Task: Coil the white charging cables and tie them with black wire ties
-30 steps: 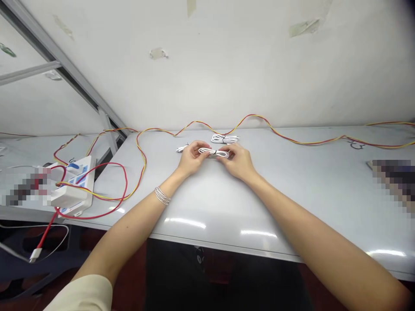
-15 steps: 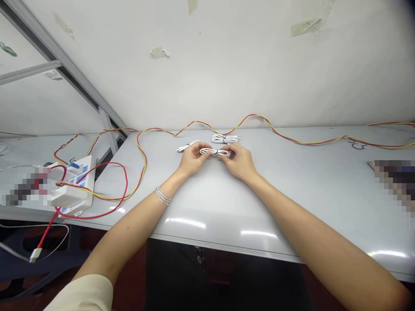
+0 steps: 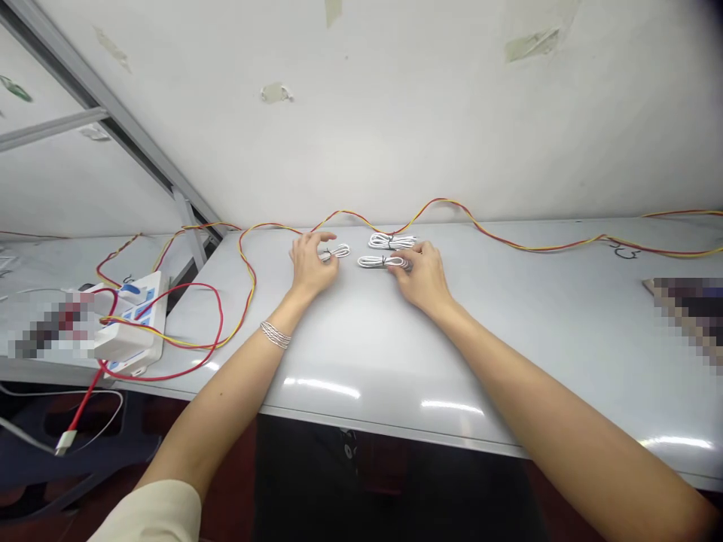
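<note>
My left hand (image 3: 308, 265) rests on the white table (image 3: 508, 324) near its back edge, its thumb and fingers closing on a loose white cable (image 3: 337, 251). My right hand (image 3: 422, 277) lies just to the right, fingertips pinching the right end of a tied white cable bundle (image 3: 377, 261) that rests on the table. A second tied white bundle (image 3: 392, 241) lies just behind it, untouched. A silver bracelet (image 3: 275, 335) is on my left wrist.
A twisted red and yellow wire (image 3: 452, 207) runs along the back of the table by the wall. A white power strip (image 3: 127, 324) with red cables sits at the left edge. A blurred object (image 3: 686, 309) lies at the far right.
Both hands held the tied bundle together between them. Now it lies on the table under my right fingertips, and my left hand has let go and moved left onto the loose cable.
</note>
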`<state>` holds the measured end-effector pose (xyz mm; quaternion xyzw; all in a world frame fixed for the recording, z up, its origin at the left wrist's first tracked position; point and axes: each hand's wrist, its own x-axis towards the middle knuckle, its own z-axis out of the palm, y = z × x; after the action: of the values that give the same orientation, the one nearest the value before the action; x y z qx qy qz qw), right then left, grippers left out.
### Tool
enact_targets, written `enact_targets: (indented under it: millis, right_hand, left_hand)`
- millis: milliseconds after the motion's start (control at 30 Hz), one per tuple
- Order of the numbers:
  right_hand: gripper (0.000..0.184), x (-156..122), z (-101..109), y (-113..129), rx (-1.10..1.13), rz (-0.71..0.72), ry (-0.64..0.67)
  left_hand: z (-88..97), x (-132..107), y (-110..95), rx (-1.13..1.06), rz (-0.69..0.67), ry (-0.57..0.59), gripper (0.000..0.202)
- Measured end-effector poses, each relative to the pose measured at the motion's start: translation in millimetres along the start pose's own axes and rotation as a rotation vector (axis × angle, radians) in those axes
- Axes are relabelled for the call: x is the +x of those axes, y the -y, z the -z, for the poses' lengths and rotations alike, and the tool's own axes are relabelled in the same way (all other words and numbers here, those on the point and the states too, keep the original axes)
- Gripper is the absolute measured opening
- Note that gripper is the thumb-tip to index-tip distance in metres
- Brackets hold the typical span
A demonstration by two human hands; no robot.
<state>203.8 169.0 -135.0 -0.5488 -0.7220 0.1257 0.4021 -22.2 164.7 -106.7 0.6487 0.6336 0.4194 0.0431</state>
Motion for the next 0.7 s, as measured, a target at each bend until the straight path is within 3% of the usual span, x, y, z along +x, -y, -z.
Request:
enact_targets:
  millis: [100,200,333,500,700]
  right_hand:
    - [0.029,1.6,-0.4,-3.2,-0.048,-0.041,0.011]
    - [0.037,2.6,-1.3,-4.2,-0.074,-0.064,0.004]
    - [0.035,2.5,0.5,-0.7,-0.112,-0.095,0.034]
    - [0.032,2.2,2.2,3.2,-0.142,-0.126,0.03]
    - [0.029,3.2,-0.7,0.4,-0.133,-0.131,-0.001]
  left_hand:
    - [-0.2,1.6,8.0,0.07,0.09,0.062,0.045]
    - [-6.2,0.9,15.4,0.038,0.103,0.085,0.04]
    - [-11.4,1.8,19.6,-0.085,0.094,0.101,0.031]
    - [-11.3,0.8,11.5,-0.206,0.079,0.143,0.018]
    - [-16.2,-6.9,-0.1,-0.465,-0.002,0.174,0.022]
